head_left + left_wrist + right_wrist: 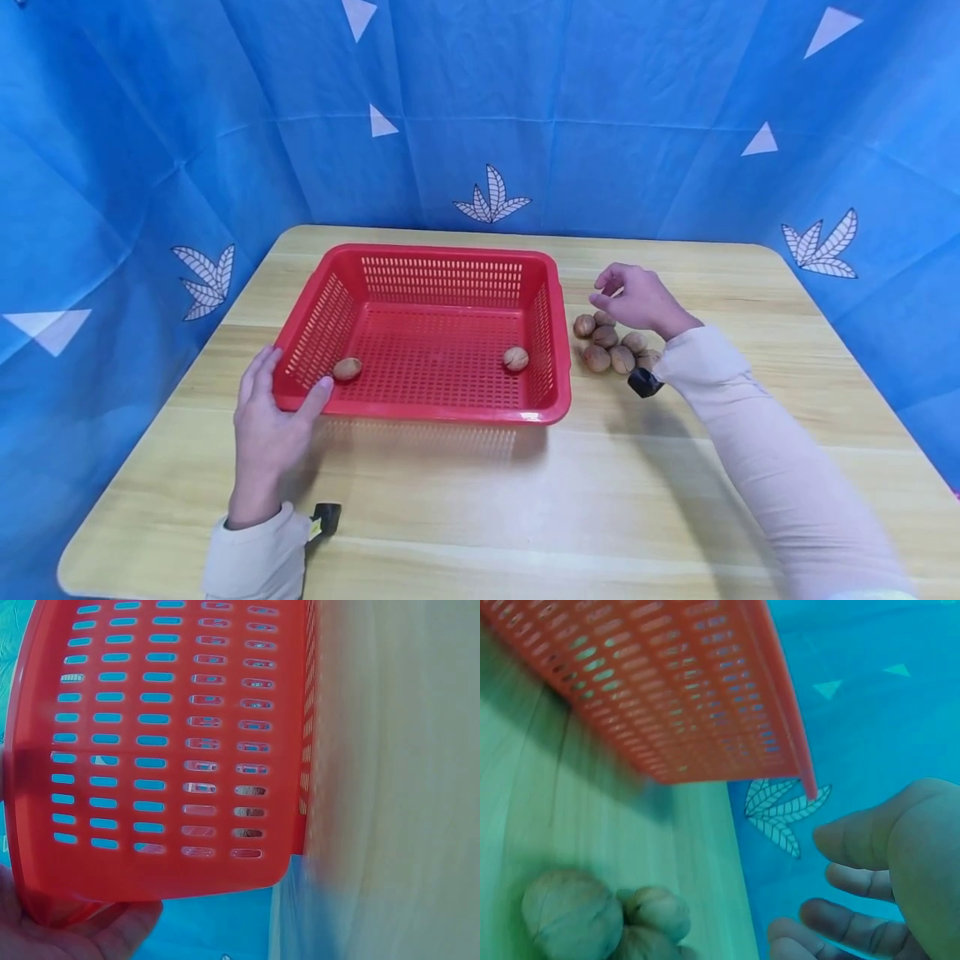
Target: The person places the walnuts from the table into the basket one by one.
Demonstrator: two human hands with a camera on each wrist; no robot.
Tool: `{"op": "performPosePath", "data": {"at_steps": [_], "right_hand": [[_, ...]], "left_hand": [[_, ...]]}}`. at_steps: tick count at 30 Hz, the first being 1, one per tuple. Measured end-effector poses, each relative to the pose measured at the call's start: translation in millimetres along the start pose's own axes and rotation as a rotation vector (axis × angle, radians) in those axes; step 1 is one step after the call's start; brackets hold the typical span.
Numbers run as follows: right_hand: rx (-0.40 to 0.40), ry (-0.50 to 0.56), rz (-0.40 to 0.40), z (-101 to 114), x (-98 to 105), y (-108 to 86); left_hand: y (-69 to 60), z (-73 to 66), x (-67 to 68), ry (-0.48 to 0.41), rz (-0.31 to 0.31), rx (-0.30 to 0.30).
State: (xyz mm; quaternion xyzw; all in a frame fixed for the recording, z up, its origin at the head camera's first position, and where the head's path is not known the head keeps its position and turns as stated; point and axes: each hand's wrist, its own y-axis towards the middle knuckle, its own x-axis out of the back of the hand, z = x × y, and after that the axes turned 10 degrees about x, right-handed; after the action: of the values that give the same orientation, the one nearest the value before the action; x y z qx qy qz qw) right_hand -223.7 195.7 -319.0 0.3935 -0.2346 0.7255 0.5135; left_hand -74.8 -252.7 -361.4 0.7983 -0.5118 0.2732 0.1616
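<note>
Grips red basket [450,409] with left hand [272,433] | holds nothing in right hand [636,298], near walnuts [604,336] | best: brace firmly, pinch singly

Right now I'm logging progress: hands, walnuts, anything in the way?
Left hand holds red basket at near-left corner. Right hand empty, near walnut pile. Two walnuts inside. In between: basket's right wall.

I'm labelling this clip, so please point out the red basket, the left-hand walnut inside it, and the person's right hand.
Red plastic basket [431,350]: head view, bare slotted floor.
Left-hand walnut [347,369]: head view, middle of its shell.
Right hand [639,298]: head view, back of the hand.
</note>
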Motion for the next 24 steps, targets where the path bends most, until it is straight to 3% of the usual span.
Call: {"op": "performPosePath", "data": {"at_steps": [8,15,24], "right_hand": [[-0.004,-0.023,0.012,-24,-1,-10.6],[-0.057,-0.008,0.043,-40,0,-20.9],[-0.058,-0.054,0.101,-61,-8,-26.4]], "left_hand": [[-1.4,-0.8,0.9,0.007,-0.012,0.001],[-1.5,-2.4,0.1,0.017,-0.018,0.004],[-1.6,-0.3,-1.9,0.013,-0.033,-0.03]]}}
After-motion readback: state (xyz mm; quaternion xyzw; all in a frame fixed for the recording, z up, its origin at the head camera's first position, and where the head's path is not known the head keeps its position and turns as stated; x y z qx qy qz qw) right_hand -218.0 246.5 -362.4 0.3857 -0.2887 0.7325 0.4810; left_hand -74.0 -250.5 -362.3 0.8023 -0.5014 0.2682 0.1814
